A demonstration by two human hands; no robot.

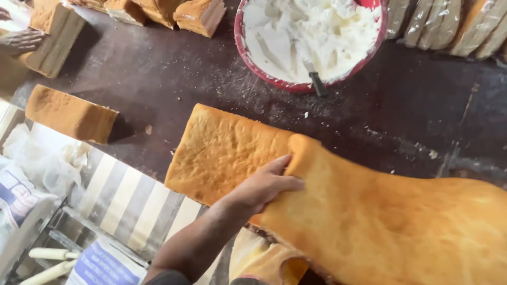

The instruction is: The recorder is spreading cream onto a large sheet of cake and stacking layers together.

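My left hand [264,186] grips the near-left edge of a large golden sponge sheet [391,221], which is lifted and bent over the table's front right. My fingers curl round that edge where it overlaps a second flat sponge sheet [222,150] lying on the dark table [174,74]. My forearm comes up from the bottom centre. My right hand is not in view. A folded piece of sponge [264,261] shows below the lifted sheet.
A red-rimmed bowl of white cream [311,37] holds a dark-handled spreader [316,80]. Cut sponge blocks line the far edge [198,16] and top right [449,24]. Another person's hand [21,39] rests by a sponge stack [53,39]. A loose block [71,113], striped cloth [127,200] and sacks [21,195] lie left.
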